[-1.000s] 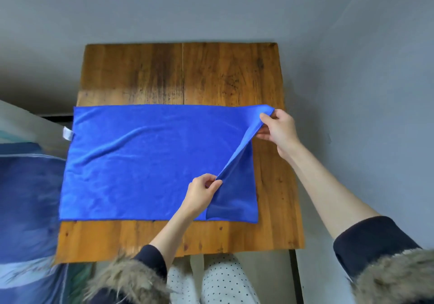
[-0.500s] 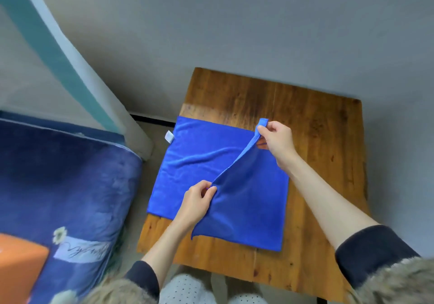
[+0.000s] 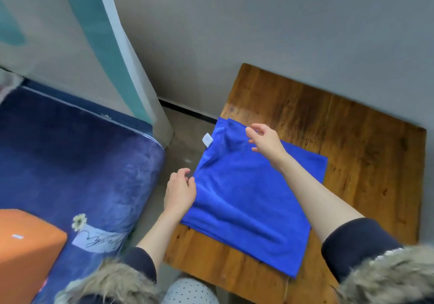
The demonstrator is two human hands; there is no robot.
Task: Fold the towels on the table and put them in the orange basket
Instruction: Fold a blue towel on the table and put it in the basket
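A blue towel (image 3: 249, 200) lies folded in half on the wooden table (image 3: 366, 162), its white tag (image 3: 207, 140) sticking out at the far left edge. My left hand (image 3: 179, 192) rests at the towel's near left edge. Its fingers are loosely curled and its thumb touches the cloth. My right hand (image 3: 265, 140) hovers over the towel's far left corner with its fingers spread, holding nothing. The orange basket (image 3: 28, 252) sits at the lower left on the bed.
A bed with a dark blue flowered blanket (image 3: 82, 167) fills the left side, with a strip of floor between it and the table. A grey wall runs behind the table, and a white and teal panel (image 3: 112, 52) leans at the bed's head.
Both hands carried the towel's right edge over to the left, so the towel now lies folded in half. My right hand has let go of its corner. The view swung left, showing the bed and basket.
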